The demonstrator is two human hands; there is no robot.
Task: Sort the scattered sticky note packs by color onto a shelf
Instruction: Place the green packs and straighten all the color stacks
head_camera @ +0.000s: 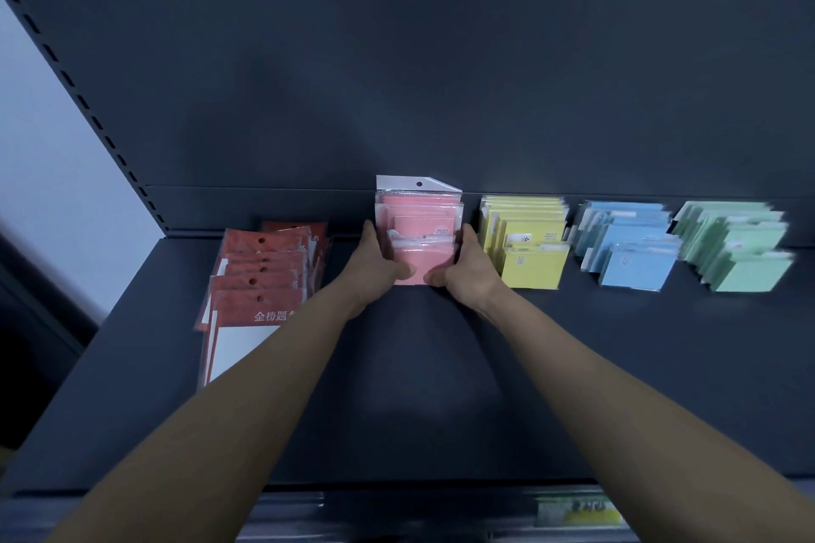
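Left hand (383,261) and right hand (458,267) clasp the pink stack (419,229) from either side, thumbs on its front pack, on the shelf (397,366) between red packs (260,278) and yellow stack (527,242); glossy film sleeves probably slide, so uneven squeezing could fan the flat square packs.

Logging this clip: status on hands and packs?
Left hand and right hand hold the pink sticky note packs from both sides. Yellow packs, blue packs, green packs grouped rightward. Red-header packs left; nothing blocking.
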